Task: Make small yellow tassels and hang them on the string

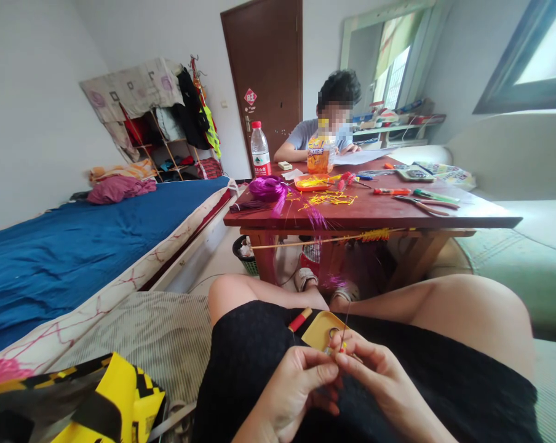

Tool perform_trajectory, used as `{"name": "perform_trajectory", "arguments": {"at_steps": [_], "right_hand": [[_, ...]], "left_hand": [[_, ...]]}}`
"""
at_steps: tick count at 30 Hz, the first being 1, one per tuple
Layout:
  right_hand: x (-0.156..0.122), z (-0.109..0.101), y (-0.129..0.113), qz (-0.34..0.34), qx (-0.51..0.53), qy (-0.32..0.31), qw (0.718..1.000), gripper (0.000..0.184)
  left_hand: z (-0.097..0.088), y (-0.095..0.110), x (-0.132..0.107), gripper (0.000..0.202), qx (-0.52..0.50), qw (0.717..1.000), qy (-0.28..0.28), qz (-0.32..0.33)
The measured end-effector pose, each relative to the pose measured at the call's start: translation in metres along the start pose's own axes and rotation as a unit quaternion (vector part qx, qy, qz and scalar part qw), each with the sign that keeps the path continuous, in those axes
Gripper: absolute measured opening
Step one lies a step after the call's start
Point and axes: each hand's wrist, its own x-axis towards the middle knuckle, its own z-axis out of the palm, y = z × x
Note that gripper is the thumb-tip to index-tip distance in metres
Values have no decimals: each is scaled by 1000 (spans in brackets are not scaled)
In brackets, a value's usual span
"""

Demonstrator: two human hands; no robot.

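Observation:
Over my lap both hands meet fingertip to fingertip. My right hand [374, 369] pinches a small red-and-yellow piece [343, 348], and a thin dark strand [346, 317] rises from those fingers. My left hand [305, 381] is closed in a pinch against it; what sits between its fingers is too small to make out. Just beyond the fingertips, a shallow yellow tray [315, 329] rests on my black clothing, with a dark ring-shaped part [334, 332] at its near edge. A red spool of thread with tan ends [300, 320] lies left of the tray.
A red-brown table [398, 212] ahead carries purple fibre [266, 187], yellow pieces [331, 198], pliers [425, 206] and bottles [261, 151]. A thin stick [301, 243] with yellow pieces runs along its near edge. Another person [301, 135] sits behind. A yellow-black bag [116, 400] lies at left.

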Motion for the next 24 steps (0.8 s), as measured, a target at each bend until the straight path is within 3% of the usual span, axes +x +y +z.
{"name": "perform_trajectory", "arguments": {"at_steps": [4,6,8,10,14,18,24], "right_hand": [[-3,-3,2,-11,-51,13,999,19],[-7,-7,0,-46,-118,60,990,14],[-12,-12,-3,-117,-208,118,964,9],[-14,-15,-6,-159,-271,130,940,6],[-9,-11,-5,-78,-239,91,964,19],[-4,-3,-1,-41,-179,102,978,26],[-5,-1,-5,1,-124,119,985,29]], "left_hand": [[2,-1,0,25,-5,1000,16,17],[2,-2,1,23,-19,999,27,20],[1,-2,2,22,-31,999,39,19],[2,-1,2,21,-24,998,44,26],[7,2,0,22,59,995,44,71],[11,3,-4,27,188,972,60,127],[12,2,-3,25,233,961,60,136]]}}
